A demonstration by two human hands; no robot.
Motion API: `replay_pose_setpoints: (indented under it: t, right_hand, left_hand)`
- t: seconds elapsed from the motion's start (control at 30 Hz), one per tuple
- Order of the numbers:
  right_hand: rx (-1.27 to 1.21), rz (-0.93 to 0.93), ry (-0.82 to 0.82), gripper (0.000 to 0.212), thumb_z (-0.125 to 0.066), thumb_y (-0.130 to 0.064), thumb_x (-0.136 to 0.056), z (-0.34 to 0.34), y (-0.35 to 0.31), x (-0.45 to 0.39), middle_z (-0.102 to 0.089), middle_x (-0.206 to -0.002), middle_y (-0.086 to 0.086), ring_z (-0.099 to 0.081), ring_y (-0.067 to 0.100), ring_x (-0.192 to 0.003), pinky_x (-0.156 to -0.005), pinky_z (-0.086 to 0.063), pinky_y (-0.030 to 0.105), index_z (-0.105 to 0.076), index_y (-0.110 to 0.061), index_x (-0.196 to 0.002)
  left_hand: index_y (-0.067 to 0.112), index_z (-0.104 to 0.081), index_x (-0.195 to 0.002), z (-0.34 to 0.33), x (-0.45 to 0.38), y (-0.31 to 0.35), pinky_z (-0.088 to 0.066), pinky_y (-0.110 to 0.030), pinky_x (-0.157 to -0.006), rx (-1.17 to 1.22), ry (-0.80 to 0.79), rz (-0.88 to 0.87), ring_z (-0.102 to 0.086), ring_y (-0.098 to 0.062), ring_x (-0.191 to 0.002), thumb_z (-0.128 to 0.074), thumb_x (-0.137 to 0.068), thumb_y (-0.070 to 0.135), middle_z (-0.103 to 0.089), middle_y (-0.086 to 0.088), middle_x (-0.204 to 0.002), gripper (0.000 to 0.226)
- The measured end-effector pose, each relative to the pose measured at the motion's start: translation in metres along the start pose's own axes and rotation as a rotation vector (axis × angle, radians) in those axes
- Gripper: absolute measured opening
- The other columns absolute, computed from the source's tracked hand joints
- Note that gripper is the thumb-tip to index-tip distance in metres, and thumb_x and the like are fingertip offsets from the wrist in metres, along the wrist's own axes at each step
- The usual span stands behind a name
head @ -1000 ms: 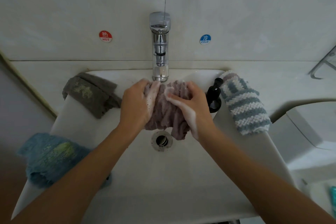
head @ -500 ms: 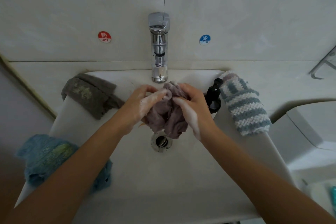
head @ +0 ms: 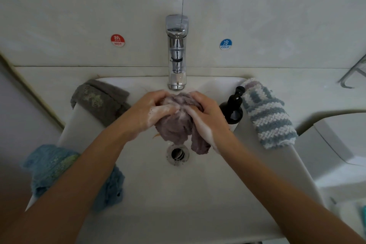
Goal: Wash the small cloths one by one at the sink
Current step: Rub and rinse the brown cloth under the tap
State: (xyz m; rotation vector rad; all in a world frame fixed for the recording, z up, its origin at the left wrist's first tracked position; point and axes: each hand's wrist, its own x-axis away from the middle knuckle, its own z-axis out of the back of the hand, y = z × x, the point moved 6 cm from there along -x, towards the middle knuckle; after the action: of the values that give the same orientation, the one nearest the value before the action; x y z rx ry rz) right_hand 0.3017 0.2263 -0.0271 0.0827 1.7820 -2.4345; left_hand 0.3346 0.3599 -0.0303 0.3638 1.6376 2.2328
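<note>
Left hand: the left hand, soapy, at mid-frame just below the tap, its fingers curled round the left side of the mauve cloth.
Right hand: the right hand, also foamy, grips the right side of the same cloth; the two hands meet over its bunched top.
Mauve cloth: the mauve cloth is wadded between both hands at the centre of the frame, over the basin, with a loose tail hanging down at lower right, just above and right of the drain.
Tap: the chrome tap stands at upper centre, its spout just above the hands (whether water runs I cannot tell).
Sink: the white sink fills the lower middle of the frame.
Grey cloth: a grey cloth lies on the sink's left rim, left of centre.
Blue cloth: a blue cloth drapes over the rim at lower left, partly behind the left forearm.
Striped cloth: a striped cloth, white and grey-blue, lies on the right rim.
Bottle: a dark pump bottle stands between the right hand and the striped cloth, just beside both.
Wall: a red HOT sticker left of the tap, a blue COLD sticker right of it.
</note>
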Motion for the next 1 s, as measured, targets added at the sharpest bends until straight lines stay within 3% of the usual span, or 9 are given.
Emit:
replay_pose_setpoints:
  t: [0.1, 0.2, 0.27, 0.37, 0.53, 0.67, 0.73, 0.83, 1.0]
  right_hand:
    - [0.126, -0.033, 0.005, 0.006, -0.054, -0.023, -0.098, 0.005, 0.002, -0.002, -0.062, -0.084, -0.01, -0.06, -0.003, -0.08, -0.071, -0.047, 0.017, -0.06, -0.021, -0.096]
    - [0.114, -0.136, -0.018, 0.024, -0.062, -0.04, -0.093, 0.008, 0.008, -0.004, -0.071, -0.087, 0.004, -0.069, 0.018, -0.085, -0.081, -0.057, 0.04, -0.067, -0.017, -0.096]
    - [0.0, -0.191, -0.071, 0.018, -0.071, -0.039, -0.087, 0.008, 0.008, -0.002, -0.075, -0.09, 0.001, -0.072, 0.015, -0.087, -0.083, -0.059, 0.033, -0.071, -0.022, -0.095]
    - [-0.127, -0.243, -0.19, 0.019, -0.08, -0.018, -0.08, 0.003, 0.011, 0.002, -0.076, -0.094, 0.003, -0.073, 0.013, -0.086, -0.078, -0.059, 0.023, -0.072, -0.018, -0.097]
    - [-0.201, -0.256, -0.225, 0.025, -0.073, -0.005, -0.083, 0.002, 0.014, 0.001, -0.074, -0.087, -0.005, -0.072, 0.006, -0.079, -0.065, -0.053, 0.015, -0.068, -0.018, -0.103]
    - [-0.243, -0.273, -0.248, 0.031, -0.068, -0.004, -0.088, -0.001, 0.014, 0.002, -0.074, -0.097, 0.001, -0.072, 0.011, -0.085, -0.07, -0.058, 0.024, -0.062, -0.013, -0.118]
    - [-0.222, -0.285, -0.254, 0.039, -0.067, -0.006, -0.09, -0.003, 0.016, 0.003, -0.07, -0.113, 0.009, -0.07, 0.022, -0.1, -0.08, -0.059, 0.035, -0.057, -0.012, -0.127]
    - [-0.178, -0.271, -0.224, 0.03, -0.067, -0.007, -0.09, 0.0, 0.017, 0.001, -0.066, -0.115, 0.012, -0.065, 0.026, -0.106, -0.093, -0.055, 0.042, -0.058, -0.016, -0.116]
    - [-0.184, -0.245, -0.179, 0.03, -0.066, -0.005, -0.089, 0.008, 0.016, -0.002, -0.065, -0.114, 0.014, -0.066, 0.028, -0.104, -0.092, -0.056, 0.048, -0.057, -0.018, -0.115]
  left_hand:
    - [0.001, -0.062, -0.101, 0.004, 0.002, 0.001, -0.055, -0.034, -0.072, -0.025, 0.038, -0.013, -0.067, -0.023, -0.083, -0.063, -0.075, 0.037, -0.067, -0.02, -0.096, 0.044]
    - [0.003, -0.061, -0.102, 0.0, 0.002, 0.004, -0.055, -0.025, -0.064, -0.043, 0.051, -0.033, -0.068, -0.018, -0.08, -0.065, -0.087, 0.034, -0.066, -0.016, -0.092, 0.034]
    - [0.005, -0.059, -0.096, 0.0, 0.002, 0.009, -0.049, -0.017, -0.056, -0.113, 0.129, -0.064, -0.061, -0.008, -0.069, -0.06, -0.094, 0.024, -0.062, -0.009, -0.083, 0.019]
    - [0.003, -0.051, -0.091, 0.005, 0.003, 0.013, -0.041, -0.017, -0.054, -0.23, 0.283, -0.117, -0.05, -0.009, -0.063, -0.054, -0.096, 0.019, -0.053, -0.003, -0.074, 0.018]
    - [0.01, -0.046, -0.104, 0.008, 0.006, 0.015, -0.037, -0.011, -0.053, -0.281, 0.388, -0.146, -0.05, -0.003, -0.064, -0.048, -0.1, 0.024, -0.052, 0.006, -0.074, 0.016]
    - [0.015, -0.051, -0.111, 0.011, 0.005, 0.014, -0.038, -0.003, -0.062, -0.347, 0.403, -0.131, -0.056, -0.003, -0.076, -0.046, -0.1, 0.026, -0.058, 0.008, -0.084, 0.015]
    - [0.014, -0.055, -0.111, 0.014, 0.004, 0.013, -0.042, -0.012, -0.07, -0.365, 0.409, -0.144, -0.059, -0.012, -0.084, -0.047, -0.1, 0.026, -0.062, 0.001, -0.091, 0.018]
    - [0.016, -0.057, -0.112, 0.017, 0.005, 0.012, -0.049, -0.032, -0.08, -0.38, 0.424, -0.166, -0.062, -0.02, -0.088, -0.047, -0.1, 0.026, -0.065, -0.004, -0.094, 0.018]
    - [0.021, -0.055, -0.113, 0.016, 0.004, 0.009, -0.049, -0.033, -0.073, -0.405, 0.397, -0.165, -0.063, -0.022, -0.079, -0.045, -0.101, 0.028, -0.061, 0.001, -0.081, 0.017]
